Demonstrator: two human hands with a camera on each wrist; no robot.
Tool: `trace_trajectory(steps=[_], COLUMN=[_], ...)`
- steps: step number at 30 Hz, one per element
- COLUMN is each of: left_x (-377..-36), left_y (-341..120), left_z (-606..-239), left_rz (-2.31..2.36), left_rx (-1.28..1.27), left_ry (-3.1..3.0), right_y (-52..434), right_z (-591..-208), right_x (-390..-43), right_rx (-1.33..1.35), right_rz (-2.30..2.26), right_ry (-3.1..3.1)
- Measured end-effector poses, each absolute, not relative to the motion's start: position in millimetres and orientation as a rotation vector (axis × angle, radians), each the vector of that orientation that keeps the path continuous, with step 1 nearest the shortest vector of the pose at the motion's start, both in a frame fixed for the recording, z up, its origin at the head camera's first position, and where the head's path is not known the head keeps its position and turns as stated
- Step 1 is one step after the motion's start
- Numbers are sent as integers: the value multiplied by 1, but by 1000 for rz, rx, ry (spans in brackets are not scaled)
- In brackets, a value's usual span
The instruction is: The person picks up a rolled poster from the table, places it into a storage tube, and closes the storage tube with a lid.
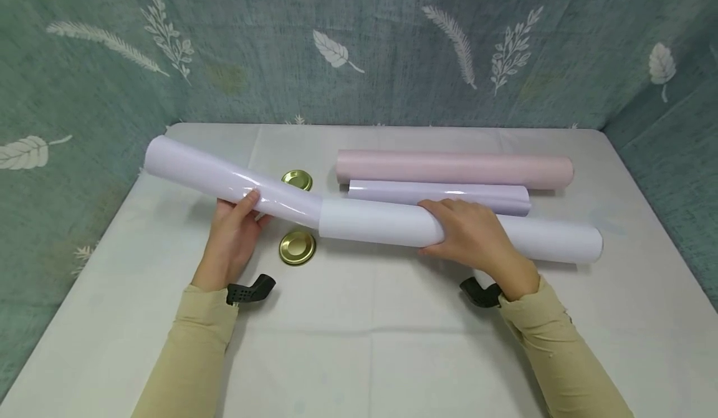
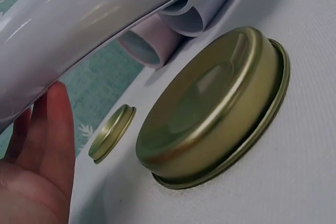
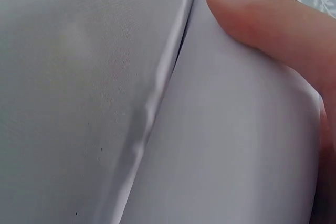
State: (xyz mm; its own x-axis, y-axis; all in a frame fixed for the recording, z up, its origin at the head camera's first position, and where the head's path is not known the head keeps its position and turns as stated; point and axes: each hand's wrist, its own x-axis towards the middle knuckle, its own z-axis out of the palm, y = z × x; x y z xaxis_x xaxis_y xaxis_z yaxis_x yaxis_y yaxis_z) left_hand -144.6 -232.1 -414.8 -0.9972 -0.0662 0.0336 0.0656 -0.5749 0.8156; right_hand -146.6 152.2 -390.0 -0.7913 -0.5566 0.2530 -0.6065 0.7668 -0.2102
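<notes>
My left hand [image 1: 231, 237] holds a glossy pale lavender roll [image 1: 219, 178], thumb on top and fingers beneath it. This roll slants up to the left, raised above the table at its far end. Its lower right end sits inside the open end of a matte white roll [image 1: 376, 220]. Across the white roll lies my right hand [image 1: 468, 231], gripping it from above near its middle. In the right wrist view the thumb [image 3: 262, 19] presses along the white surface; the other fingers are mostly hidden.
Behind the white roll lie a second glossy lavender roll [image 1: 437, 197] and a pink roll [image 1: 454, 169]. Two gold lids are on the white-covered table [image 1: 348, 356]: a near lid [image 1: 297, 247] and a far lid [image 1: 297, 179], partly covered by the held roll. A green leaf-patterned curtain [image 1: 387, 44] borders the table.
</notes>
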Motion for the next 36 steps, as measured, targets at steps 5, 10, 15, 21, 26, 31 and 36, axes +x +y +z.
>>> trace_trajectory(steps=[5,10,15,21,26,31,36], left_x=[-142,-141,-142,-143,-143,-142,-140], left_y=[-234,-245,-258,-267,-273,-279,-284], left_z=[-414,-412,-409,-416,-417,-414,-414], left_rz=[-2744,-2946,-3076,-2894,-2785,-2788,-2709], left_rx=[-22,-177,-169,-142,-114,-25,100], left_ry=[-1517,-1368,-1081,-973,-1026,-1044,-1082], right_y=[153,154,154,153,153,152,149], right_z=[-389,-389,-387,-389,-393,-394,-392], right_x=[-146,-144,-144,-143,-142,-142,-142], right_rx=[916,913,922,933,959,986,997], right_rz=[412,405,423,420,423,426,387], right_ry=[-2829,-2848,-2838,-2840,-2816,-2843,-2900])
